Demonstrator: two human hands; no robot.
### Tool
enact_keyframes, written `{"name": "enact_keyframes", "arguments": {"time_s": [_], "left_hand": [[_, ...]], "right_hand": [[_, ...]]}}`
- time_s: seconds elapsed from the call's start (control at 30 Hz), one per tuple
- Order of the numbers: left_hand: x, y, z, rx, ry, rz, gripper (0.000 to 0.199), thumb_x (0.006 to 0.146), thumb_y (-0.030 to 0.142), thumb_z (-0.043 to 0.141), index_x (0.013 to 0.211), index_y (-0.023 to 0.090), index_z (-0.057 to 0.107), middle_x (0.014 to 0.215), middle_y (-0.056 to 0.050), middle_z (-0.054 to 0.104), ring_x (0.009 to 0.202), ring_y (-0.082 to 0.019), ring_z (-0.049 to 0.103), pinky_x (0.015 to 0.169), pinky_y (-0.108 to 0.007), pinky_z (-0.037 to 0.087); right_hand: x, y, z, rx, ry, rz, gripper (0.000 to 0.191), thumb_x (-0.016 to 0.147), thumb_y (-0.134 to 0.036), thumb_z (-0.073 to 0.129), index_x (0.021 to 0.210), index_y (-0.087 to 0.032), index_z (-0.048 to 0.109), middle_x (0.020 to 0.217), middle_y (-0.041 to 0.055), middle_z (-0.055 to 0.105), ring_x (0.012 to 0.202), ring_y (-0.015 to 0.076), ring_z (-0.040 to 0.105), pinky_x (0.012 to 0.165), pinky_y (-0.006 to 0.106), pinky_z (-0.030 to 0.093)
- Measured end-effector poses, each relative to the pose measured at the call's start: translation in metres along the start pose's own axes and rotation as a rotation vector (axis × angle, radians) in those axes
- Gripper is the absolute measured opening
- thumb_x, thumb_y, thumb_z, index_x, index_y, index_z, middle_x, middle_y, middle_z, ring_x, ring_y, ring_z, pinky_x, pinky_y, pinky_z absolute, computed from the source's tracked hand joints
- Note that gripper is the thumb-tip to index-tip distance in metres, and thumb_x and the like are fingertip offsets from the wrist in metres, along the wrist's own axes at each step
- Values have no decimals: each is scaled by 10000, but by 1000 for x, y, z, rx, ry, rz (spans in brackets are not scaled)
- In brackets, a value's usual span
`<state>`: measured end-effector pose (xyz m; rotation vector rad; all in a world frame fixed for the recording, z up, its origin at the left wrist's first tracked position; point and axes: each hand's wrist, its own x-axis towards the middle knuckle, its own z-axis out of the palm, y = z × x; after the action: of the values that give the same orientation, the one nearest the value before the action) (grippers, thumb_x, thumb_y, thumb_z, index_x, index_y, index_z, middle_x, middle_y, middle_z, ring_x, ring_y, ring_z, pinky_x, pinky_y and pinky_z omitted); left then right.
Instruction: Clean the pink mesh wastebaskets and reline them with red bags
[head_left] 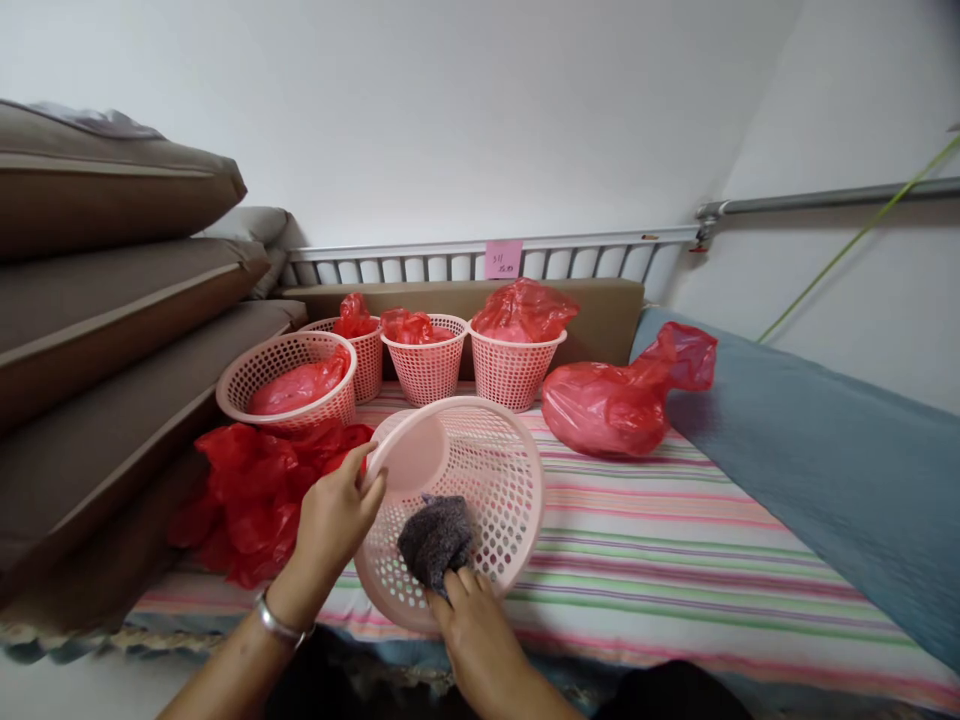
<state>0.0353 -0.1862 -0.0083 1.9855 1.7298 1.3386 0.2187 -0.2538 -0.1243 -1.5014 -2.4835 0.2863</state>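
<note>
A pink perforated basket (491,470) lies tilted on the striped sheet, its opening facing me. My left hand (334,515), with a silver bracelet at the wrist, pinches the left side of its rim between thumb and fingers. Inside the basket, a dark grey cloth (436,540) is bunched against the lower wall. My right hand (476,625) reaches over the near rim, its fingers closed on the lower edge of the cloth. Crumpled red plastic bags (251,495) lie left of the basket, close to my left hand.
Behind stand several pink baskets (427,372) holding red bags. A tied red bag (607,408) rests at right on the striped sheet (645,540). Grey cushions (112,300) are stacked at left. A radiator (450,265) with a pink note (503,259) runs along the wall.
</note>
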Motion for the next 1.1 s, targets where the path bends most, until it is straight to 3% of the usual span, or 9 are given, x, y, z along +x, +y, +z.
{"name": "enact_keyframes", "arguments": {"time_s": [0.13, 0.3, 0.43, 0.57, 0.67, 0.83, 0.9, 1.0, 1.1], "left_hand": [[13, 4, 7, -156, -1, 7, 255, 764, 299, 561, 961, 198, 690, 748, -12, 707, 672, -180, 629, 646, -250, 453], [-18, -7, 24, -354, 110, -102, 310, 777, 317, 559, 1025, 168, 672, 890, -27, 721, 827, -189, 636, 766, -269, 478], [-46, -10, 43, -488, 172, -199, 353, 773, 346, 592, 1073, 165, 638, 989, -54, 708, 905, -212, 638, 828, -306, 484], [-66, -13, 58, -577, 182, -263, 395, 773, 372, 616, 1121, 188, 596, 1045, -64, 688, 930, -212, 638, 848, -330, 497], [-73, -20, 59, -615, 192, -293, 417, 784, 390, 612, 1156, 205, 566, 1069, -61, 672, 955, -210, 630, 873, -347, 492], [-80, -27, 55, -639, 159, -308, 421, 759, 392, 648, 1126, 197, 580, 1054, -70, 677, 962, -224, 628, 895, -380, 479], [-82, -25, 55, -647, 135, -299, 412, 751, 386, 656, 1113, 201, 591, 1060, -67, 680, 972, -228, 629, 895, -378, 480], [-81, -23, 56, -650, 121, -297, 395, 742, 383, 662, 1091, 208, 601, 1055, -56, 683, 968, -226, 630, 884, -362, 485], [-80, -27, 58, -654, 126, -317, 413, 743, 398, 657, 1103, 208, 589, 1058, -58, 678, 965, -228, 628, 887, -372, 484]], "right_hand": [[-3, 10, -8, 174, 22, 40, 280, 782, -147, 540, 1027, -218, 655, 1055, 83, 578, 1029, 252, 465, 889, 375, 376], [-10, 16, -18, 443, 52, 115, 376, 746, -136, 565, 1087, -264, 659, 1037, 57, 595, 1031, 207, 515, 909, 320, 389], [0, -7, -24, 725, 176, 127, 477, 744, -92, 490, 1190, -223, 599, 1161, 65, 616, 1121, 196, 527, 998, 351, 376], [20, -30, -32, 939, 285, 156, 656, 731, -96, 456, 1379, -174, 387, 1383, 76, 479, 1278, 182, 424, 1094, 379, 298], [26, -31, -31, 876, 219, 131, 666, 712, -117, 478, 1373, -126, 392, 1378, 110, 479, 1269, 193, 437, 1084, 360, 309], [19, -2, -16, 550, 58, 134, 425, 664, -169, 563, 1082, -160, 641, 1044, 101, 665, 1018, 246, 586, 920, 371, 425], [17, 12, -16, 420, 64, 113, 357, 644, -222, 622, 997, -190, 670, 1117, 103, 624, 1111, 275, 517, 963, 405, 373], [22, 28, -19, 386, 47, 21, 386, 569, -296, 721, 945, -217, 680, 1440, 92, 362, 1334, 324, 259, 1074, 454, 207], [29, 31, -15, 521, -32, 36, 502, 564, -313, 735, 1039, -186, 630, 1382, 130, 427, 1269, 303, 374, 1022, 416, 301]]}}
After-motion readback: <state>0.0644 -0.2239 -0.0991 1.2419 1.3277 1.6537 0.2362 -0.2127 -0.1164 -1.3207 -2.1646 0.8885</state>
